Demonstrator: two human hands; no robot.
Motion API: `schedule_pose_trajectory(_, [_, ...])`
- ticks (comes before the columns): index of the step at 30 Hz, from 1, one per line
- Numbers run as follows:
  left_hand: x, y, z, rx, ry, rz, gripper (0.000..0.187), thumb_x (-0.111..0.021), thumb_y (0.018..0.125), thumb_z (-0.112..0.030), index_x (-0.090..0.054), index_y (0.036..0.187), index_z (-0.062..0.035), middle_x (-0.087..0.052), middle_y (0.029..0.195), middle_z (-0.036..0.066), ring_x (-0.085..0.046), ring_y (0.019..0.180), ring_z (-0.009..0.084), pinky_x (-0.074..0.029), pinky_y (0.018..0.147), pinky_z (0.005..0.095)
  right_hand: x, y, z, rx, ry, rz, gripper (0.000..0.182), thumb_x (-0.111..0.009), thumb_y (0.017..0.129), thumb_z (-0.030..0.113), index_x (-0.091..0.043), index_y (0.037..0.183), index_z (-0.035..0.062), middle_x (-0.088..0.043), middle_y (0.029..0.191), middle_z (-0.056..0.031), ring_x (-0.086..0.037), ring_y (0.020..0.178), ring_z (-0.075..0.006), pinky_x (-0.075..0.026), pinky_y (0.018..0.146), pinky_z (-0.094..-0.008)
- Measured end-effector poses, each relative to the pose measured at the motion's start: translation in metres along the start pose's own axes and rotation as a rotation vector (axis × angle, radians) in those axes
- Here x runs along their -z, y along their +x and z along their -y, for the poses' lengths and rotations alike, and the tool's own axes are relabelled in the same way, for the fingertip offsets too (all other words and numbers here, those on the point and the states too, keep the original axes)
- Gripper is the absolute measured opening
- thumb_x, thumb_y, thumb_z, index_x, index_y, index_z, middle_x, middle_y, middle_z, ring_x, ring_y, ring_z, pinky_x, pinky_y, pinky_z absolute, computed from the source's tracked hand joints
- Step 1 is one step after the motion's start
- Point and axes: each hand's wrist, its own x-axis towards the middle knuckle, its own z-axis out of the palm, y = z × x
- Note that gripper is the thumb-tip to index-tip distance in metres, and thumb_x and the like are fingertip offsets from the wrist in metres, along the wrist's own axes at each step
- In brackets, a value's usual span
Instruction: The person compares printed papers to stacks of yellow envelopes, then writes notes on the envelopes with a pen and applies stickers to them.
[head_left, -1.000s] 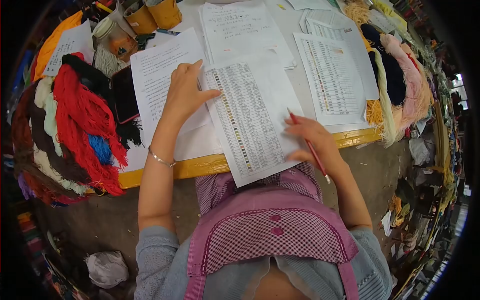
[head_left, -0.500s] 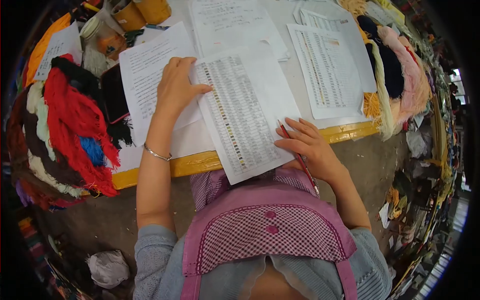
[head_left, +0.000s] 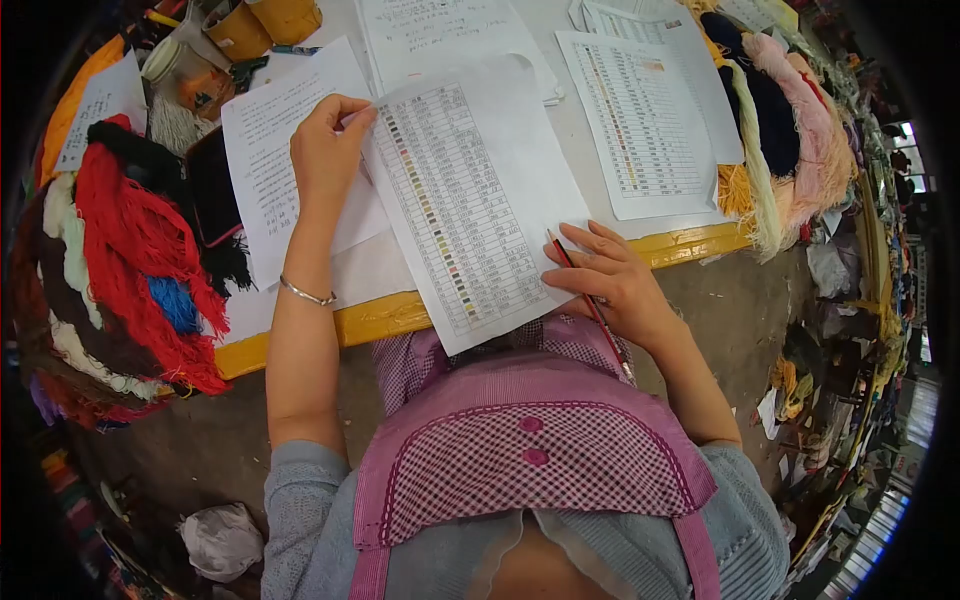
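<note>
Left hand [head_left: 328, 150] narrow, closed in a pinch on the left edge of a printed chart sheet [head_left: 440, 220], near the top corner; a second ago, cupped wider at the same edge, with the thumb laid across the first column. Right hand [head_left: 625, 285] now sharp and settled at the opposite edge, in contrast to the earlier blur; fingers loosely bent and spread, with tips over the sheet's right margin; thumb position not clear. Held among these fingers: a red pencil [head_left: 608, 336], slanted, with its point toward the sheet; contact with the paper not possible to tell. Result of the change: chart sheet gripped at one side and met by fingertips at the other, with the small coloured squares free of the thumb.

Position of the chart sheet: between the hands, printed face up, over the worktop [head_left: 375, 320], with its lower end past the yellow front edge, toward a pink apron [head_left: 530, 440]. To the left: a page of writing [head_left: 275, 130], then a dark phone [head_left: 212, 185] and red yarn [head_left: 130, 220]. Behind: a paper stack [head_left: 430, 30]. To the right: a second chart [head_left: 640, 130], well apart from the right hand, near pink yarn [head_left: 788, 105].
</note>
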Motion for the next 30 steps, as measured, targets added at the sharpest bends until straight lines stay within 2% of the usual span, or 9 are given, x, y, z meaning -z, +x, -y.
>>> schedule_pose_trajectory(1, [-0.002,0.004,0.003,-0.036,-0.031,-0.028,0.013,-0.068,0.084,-0.013,-0.07,0.091,-0.0015,-0.07,0.081,0.006,-0.062,0.07,0.0126,-0.048,0.067,0.0247,-0.003,0.0,-0.001,-0.001,-0.017,-0.022,0.043,-0.078,0.067,0.021,-0.068,0.108,0.0143,-0.064,0.123,-0.0033,-0.048,0.13,-0.0285,-0.034,0.11,-0.0487])
schedule_pose_trajectory(5, [-0.01,0.02,0.012,0.042,-0.113,-0.004,0.015,-0.067,0.086,-0.012,-0.071,0.096,-0.0015,-0.07,0.082,0.004,-0.061,0.074,0.0092,-0.047,0.068,0.0229,-0.011,0.006,-0.003,0.0,-0.043,-0.084,0.043,-0.079,0.067,0.023,-0.068,0.108,0.0147,-0.064,0.122,-0.0027,-0.048,0.129,-0.028,-0.034,0.11,-0.0489])
schedule_pose_trajectory(7, [-0.014,0.021,0.015,0.062,-0.323,-0.005,0.018,-0.064,0.089,-0.009,-0.069,0.104,-0.0009,-0.07,0.083,0.003,-0.059,0.073,0.0072,-0.046,0.066,0.02,-0.011,0.007,-0.002,-0.004,-0.036,-0.087,0.043,-0.079,0.067,0.024,-0.068,0.108,0.0146,-0.065,0.122,-0.0027,-0.048,0.129,-0.028,-0.035,0.11,-0.0489])
schedule_pose_trajectory(10, [-0.013,0.016,0.022,0.029,-0.389,0.002,0.024,-0.059,0.092,-0.007,-0.066,0.113,-0.001,-0.069,0.085,0.003,-0.059,0.073,0.0055,-0.044,0.064,0.0181,-0.012,0.008,-0.002,0.0,-0.026,-0.106,0.042,-0.078,0.067,0.026,-0.068,0.107,0.0137,-0.065,0.119,-0.0039,-0.049,0.128,-0.0283,-0.035,0.109,-0.049])
schedule_pose_trajectory(13, [-0.005,0.012,0.024,0.127,-0.388,0.025,0.029,-0.056,0.093,-0.006,-0.063,0.12,-0.0025,-0.069,0.087,0.002,-0.059,0.075,0.005,-0.043,0.06,0.0183,-0.012,0.01,-0.002,0.013,-0.021,-0.128,0.042,-0.077,0.068,0.028,-0.068,0.106,0.0127,-0.066,0.116,-0.0055,-0.051,0.126,-0.0289,-0.036,0.108,-0.0492])
schedule_pose_trajectory(19, [0.007,-0.001,0.004,0.204,-0.388,0.053,0.033,-0.054,0.094,-0.006,-0.058,0.127,-0.004,-0.07,0.086,0.003,-0.059,0.072,0.0064,-0.044,0.058,0.0189,-0.012,0.01,-0.003,-0.012,-0.011,-0.115,0.044,-0.078,0.067,0.027,-0.068,0.107,0.012,-0.066,0.118,-0.0042,-0.05,0.127,-0.0285,-0.036,0.109,-0.049])
schedule_pose_trajectory(24, [0.011,-0.001,0.015,0.192,-0.374,0.114,0.034,-0.055,0.093,-0.007,-0.058,0.127,-0.0025,-0.071,0.086,0.003,-0.061,0.073,0.0078,-0.046,0.061,0.019,-0.014,0.009,-0.005,-0.016,-0.016,-0.134,0.041,-0.077,0.069,0.026,-0.068,0.106,0.011,-0.067,0.116,-0.0049,-0.051,0.125,-0.0295,-0.036,0.109,-0.0498])
schedule_pose_trajectory(30, [0.011,0.0,0.019,0.17,-0.343,0.113,0.036,-0.058,0.092,-0.008,-0.057,0.128,-0.0009,-0.071,0.086,0.004,-0.062,0.072,0.0083,-0.048,0.062,0.0193,-0.01,0.008,-0.001,0.033,-0.057,-0.174,0.034,-0.073,0.073,0.022,-0.067,0.104,0.0086,-0.068,0.112,-0.0081,-0.057,0.119,-0.0304,-0.047,0.099,-0.0417])
